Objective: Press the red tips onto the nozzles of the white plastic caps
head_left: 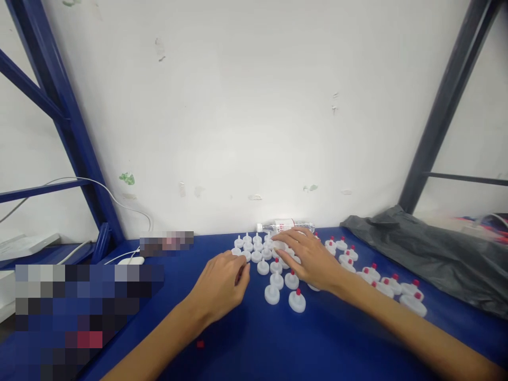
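Head view. Left hand (222, 280): fingers curled inward beside the left edge of the plain lids; cannot tell whether holding anything, inner side being largely hidden. Right hand (305, 256): reaching over the lids, thumb parted from the fingers, pale lids visible in the gap; cannot tell whether gripping one. Plain white lids with spouts (256, 247): clustered on the blue table (254, 346), between and beyond the hands, a few nearer the front. White lids with red tips (297, 301): some in front of the right hand, more strung out along the right forearm towards the dark plastic sheet (405, 251). Small red piece (200, 344): lying alone on the table, near the left forearm. Clear bottle (282, 224): on its side at the back, white cap to the left, close to the pale wall (238, 106). White cable (115, 198): looping down at left, near the blue frame (75, 127).
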